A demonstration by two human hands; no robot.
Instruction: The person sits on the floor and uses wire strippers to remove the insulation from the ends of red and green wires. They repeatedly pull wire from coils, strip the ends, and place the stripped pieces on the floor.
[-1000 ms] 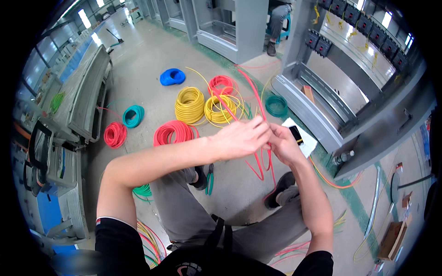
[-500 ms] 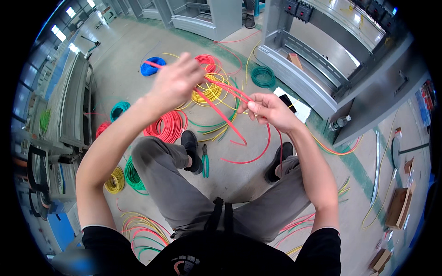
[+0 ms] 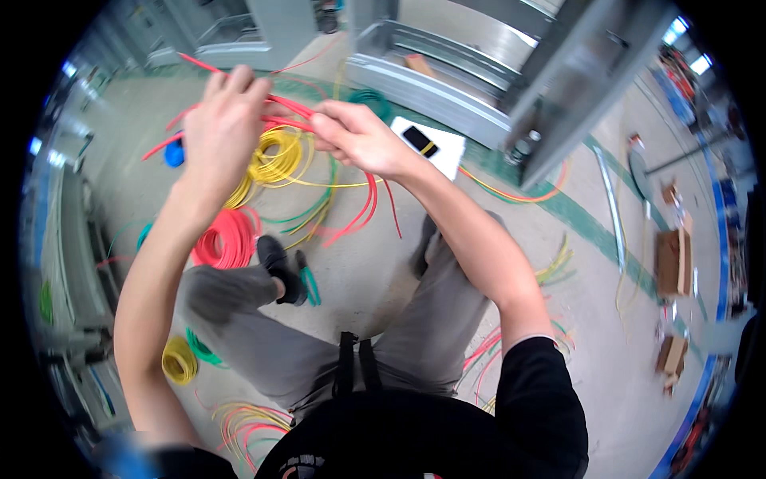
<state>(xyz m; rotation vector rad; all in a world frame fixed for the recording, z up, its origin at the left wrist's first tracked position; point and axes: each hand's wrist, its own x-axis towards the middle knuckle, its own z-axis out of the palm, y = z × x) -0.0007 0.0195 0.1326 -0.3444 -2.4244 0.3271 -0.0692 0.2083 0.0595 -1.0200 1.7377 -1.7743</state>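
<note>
Both hands on red wires, upper centre of frame.
Left hand (image 3: 222, 120) and right hand (image 3: 359, 140), fingers clenched on the red wires (image 3: 287, 108); loose ends trail toward floor (image 3: 359, 271), above yellow coil (image 3: 275, 156).

Even, bright overhead light is filling the workshop, with ceiling lamps (image 3: 685, 46) glowing at the upper right rim and paler ones blurring at the upper left. The concrete floor (image 3: 375, 271) is showing only soft, faint shadows under the legs. Fisheye distortion is bending the grey metal cabinet frame (image 3: 558, 88) and squeezing everything near the black circular border. The left edge is smearing out of focus, while the centre is staying fairly sharp.
</note>
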